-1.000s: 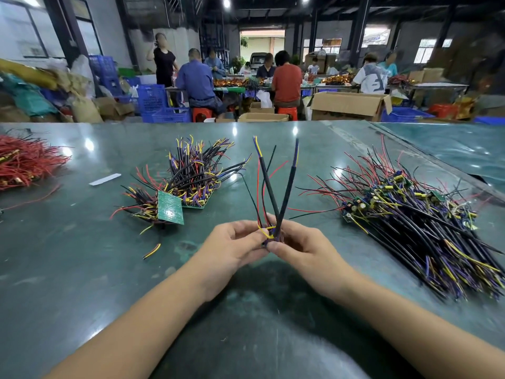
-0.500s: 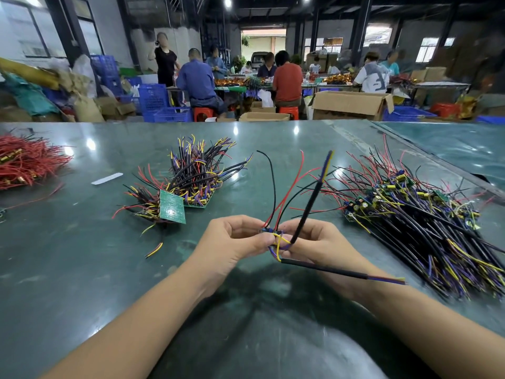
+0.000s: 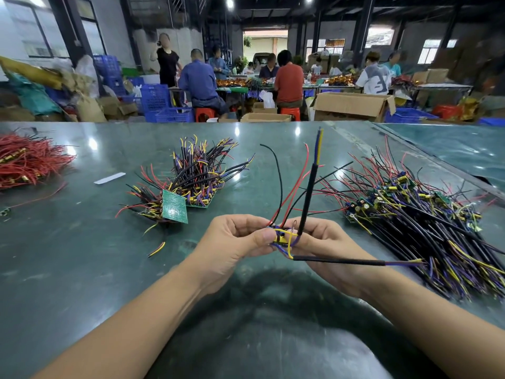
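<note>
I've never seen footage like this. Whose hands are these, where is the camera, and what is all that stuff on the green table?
No machine here: these are a person's two bare hands, filmed by a wide-angle camera worn on the head, looking forward and down, so the arms enter from below. The left hand and right hand together pinch a small wired board. Red and black wires and one upright sleeved cable rise from it, and a second sleeved cable points right. On the green table lie a large pile of wired boards on the right, a smaller pile in the middle with a loose green board at its front, a heap of red wires far left, and a white strip. Behind, other people sit at tables.
</note>
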A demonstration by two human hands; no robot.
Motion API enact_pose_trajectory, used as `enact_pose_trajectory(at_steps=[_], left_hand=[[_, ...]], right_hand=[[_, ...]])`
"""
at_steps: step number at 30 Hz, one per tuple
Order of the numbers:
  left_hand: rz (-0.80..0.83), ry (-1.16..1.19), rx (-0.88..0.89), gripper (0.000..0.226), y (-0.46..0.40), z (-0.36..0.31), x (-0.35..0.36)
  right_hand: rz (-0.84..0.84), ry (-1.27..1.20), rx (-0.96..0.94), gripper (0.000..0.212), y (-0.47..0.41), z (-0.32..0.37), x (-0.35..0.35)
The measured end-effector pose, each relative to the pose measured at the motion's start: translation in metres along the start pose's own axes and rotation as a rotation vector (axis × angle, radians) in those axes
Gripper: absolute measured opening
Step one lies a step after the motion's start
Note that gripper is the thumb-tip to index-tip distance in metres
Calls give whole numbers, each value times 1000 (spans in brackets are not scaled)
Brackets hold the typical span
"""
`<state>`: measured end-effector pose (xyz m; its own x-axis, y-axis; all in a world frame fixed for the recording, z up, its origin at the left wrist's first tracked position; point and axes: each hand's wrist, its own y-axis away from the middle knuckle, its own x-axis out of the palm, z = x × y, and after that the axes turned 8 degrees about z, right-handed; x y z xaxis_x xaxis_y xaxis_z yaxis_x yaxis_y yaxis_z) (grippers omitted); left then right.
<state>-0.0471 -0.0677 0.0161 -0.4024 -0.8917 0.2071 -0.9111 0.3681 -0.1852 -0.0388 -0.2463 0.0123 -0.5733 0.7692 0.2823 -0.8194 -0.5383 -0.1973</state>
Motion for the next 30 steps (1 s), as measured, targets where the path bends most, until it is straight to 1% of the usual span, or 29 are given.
enact_pose_trajectory(at_steps=[4, 7, 9, 12, 15, 17, 19, 21, 23, 25, 26, 27, 28, 29, 30], left_hand=[[23, 112, 2, 16, -2, 2, 1], [-5, 141, 22, 18, -4, 4, 1], [-55, 143, 24, 17, -6, 4, -2], [-122, 142, 31, 14, -10, 2, -13], [-186, 131, 65, 12, -13, 0, -26], [-230, 129, 97, 11, -16, -1, -34], [-315, 111, 141, 8, -18, -1, -41], [-474, 35, 200, 10, -21, 0, -50], [-664, -111, 260, 17, -23, 2, -59], [-839, -328, 296, 17, -21, 3, -65], [-902, -503, 288, 22, -19, 2, -66], [-931, -686, 295, 27, -18, 0, -64], [-909, -809, 327, 26, -16, -2, -62], [-824, -836, 364, 23, -16, -4, -58], [-687, -783, 373, 21, -14, -6, -51]], right_hand=[[47, -111, 10, 15, 1, 2, -3], [10, -131, 14, 17, -2, 1, -7], [-74, -128, 3, 18, -5, -1, -9], [-267, -132, -73, 17, -9, -3, -13], [-416, -123, -161, 6, -11, -3, -19], [-501, -121, -207, 12, -11, -2, -25], [-553, -133, -241, 14, -9, 2, -30], [-550, -140, -251, 14, -7, 5, -32], [-517, -99, -220, 15, -6, 6, -30], [-464, -54, -166, 14, -5, 5, -24], [-429, -37, -141, 13, -4, 5, -21], [-395, -11, -117, 12, -4, 4, -17], [-365, 35, -92, 11, -3, 2, -14], [-341, 105, -64, 11, -3, 0, -11], [-313, 183, -39, 11, -2, -2, -8]])
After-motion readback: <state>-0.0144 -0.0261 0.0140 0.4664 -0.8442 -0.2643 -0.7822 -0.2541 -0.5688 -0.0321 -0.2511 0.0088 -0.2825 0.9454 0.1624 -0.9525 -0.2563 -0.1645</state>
